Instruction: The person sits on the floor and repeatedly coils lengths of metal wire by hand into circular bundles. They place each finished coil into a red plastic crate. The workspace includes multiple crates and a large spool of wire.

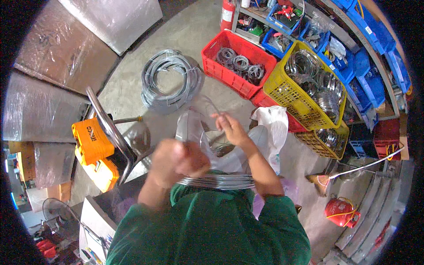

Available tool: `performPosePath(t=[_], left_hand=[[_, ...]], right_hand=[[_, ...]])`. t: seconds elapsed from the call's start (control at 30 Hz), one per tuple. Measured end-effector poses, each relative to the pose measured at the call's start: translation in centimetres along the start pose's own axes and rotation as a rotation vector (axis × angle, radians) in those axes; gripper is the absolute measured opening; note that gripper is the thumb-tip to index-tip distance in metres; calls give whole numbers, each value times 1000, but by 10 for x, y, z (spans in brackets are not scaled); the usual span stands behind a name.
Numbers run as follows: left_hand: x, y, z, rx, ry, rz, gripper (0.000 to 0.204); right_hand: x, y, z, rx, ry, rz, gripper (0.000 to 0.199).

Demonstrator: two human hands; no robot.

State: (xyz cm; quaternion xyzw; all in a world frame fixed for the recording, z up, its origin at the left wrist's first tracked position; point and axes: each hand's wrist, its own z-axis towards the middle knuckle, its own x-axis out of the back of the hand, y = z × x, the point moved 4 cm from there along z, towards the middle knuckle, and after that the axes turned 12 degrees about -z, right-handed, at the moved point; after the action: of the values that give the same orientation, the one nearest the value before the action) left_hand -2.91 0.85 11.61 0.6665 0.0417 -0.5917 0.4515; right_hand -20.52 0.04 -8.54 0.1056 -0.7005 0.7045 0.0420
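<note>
A bundle of grey metal wire (216,182) lies across my lap, close against my green shirt. My right hand (231,129) is closed, its fingers pinching a thin wire (213,105) that runs up and away, blurred. On the left, my left hand (180,161) is raised just above the near wire bundle and smeared by motion. Its fingers look curled, but what they hold, if anything, cannot be made out. Beyond my hands, a large coil of grey wire (152,84) rests on the concrete floor.
A red crate (238,84) and a yellow crate (289,95) hold smaller wire coils. Blue bins (355,66) line the shelving. Orange cases (92,139) stand by a bent metal tube (108,119) at left. A white bag (274,126), broom (321,180) and red cylinder (340,211) are rightward.
</note>
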Motion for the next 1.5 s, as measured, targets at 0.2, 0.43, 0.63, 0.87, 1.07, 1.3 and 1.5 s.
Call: performPosePath(t=[0.2, 0.43, 0.63, 0.87, 1.07, 1.3, 1.5], left_hand=[[26, -15, 49, -22, -259, 1362, 35], [83, -62, 55, 34, -584, 1789, 36], [107, -59, 42, 14, -505, 1801, 38], [118, -62, 26, 47, -398, 1685, 26], [116, -37, 18, 346, -73, 1563, 40], [118, -26, 14, 566, 166, 1106, 55], [115, -18, 5, 586, 4, 1129, 62]], right_hand=[[-43, -5, -41, 303, -55, -329, 35], [-31, -27, -63, -65, -185, -407, 24], [-12, -63, -57, 22, 65, -615, 18], [2, -79, -36, 222, 311, -804, 18], [23, -95, -29, 425, 206, -930, 21], [39, -138, -17, 732, 144, -1237, 22], [33, -161, -19, 866, 109, -1270, 24]])
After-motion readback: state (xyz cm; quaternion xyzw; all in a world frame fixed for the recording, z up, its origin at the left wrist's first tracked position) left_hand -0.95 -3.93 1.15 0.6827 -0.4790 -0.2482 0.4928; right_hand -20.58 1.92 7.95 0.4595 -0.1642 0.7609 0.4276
